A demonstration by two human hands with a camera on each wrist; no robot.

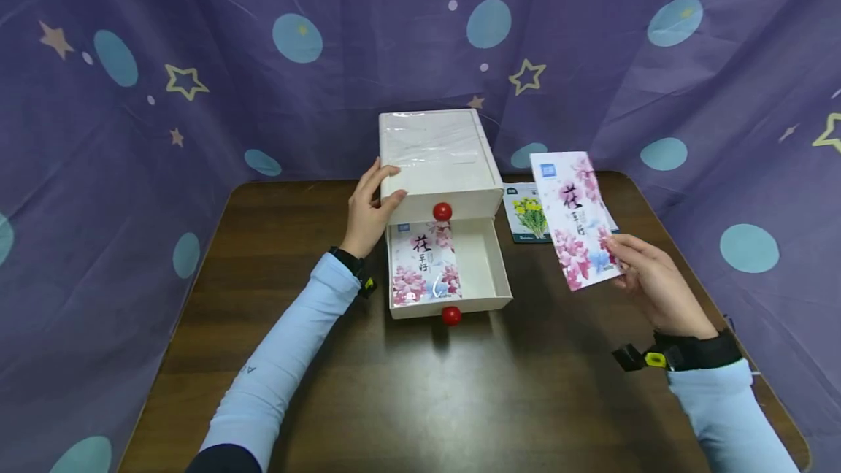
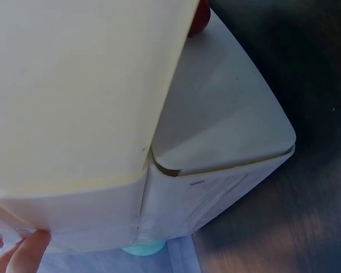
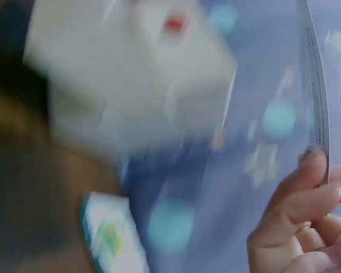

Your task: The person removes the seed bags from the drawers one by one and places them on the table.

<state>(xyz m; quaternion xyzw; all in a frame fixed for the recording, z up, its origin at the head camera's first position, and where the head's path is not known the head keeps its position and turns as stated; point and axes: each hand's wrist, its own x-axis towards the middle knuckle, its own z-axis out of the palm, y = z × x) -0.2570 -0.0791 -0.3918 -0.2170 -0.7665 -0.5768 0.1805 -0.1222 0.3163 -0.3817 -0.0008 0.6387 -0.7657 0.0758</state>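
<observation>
A white two-drawer box (image 1: 436, 159) stands at the table's far middle, its lower drawer (image 1: 486, 268) pulled out toward me. Each drawer front carries a red knob (image 1: 450, 315). A pink flower-print booklet (image 1: 423, 263) lies in the left half of the open drawer. My left hand (image 1: 369, 204) rests against the box's left front corner, thumb on top; its fingertips (image 2: 23, 250) show at the box's edge (image 2: 102, 187). My right hand (image 1: 647, 272) pinches a second pink flower-print booklet (image 1: 576, 219) by its lower edge, lifted to the right of the box; its thin edge (image 3: 318, 79) shows in the blurred right wrist view.
A yellow-flower booklet (image 1: 528, 214) lies flat on the dark wooden table (image 1: 460, 385) just right of the box, partly behind the held booklet. Purple star-and-dot cloth (image 1: 197, 57) hangs round the back and sides of the table.
</observation>
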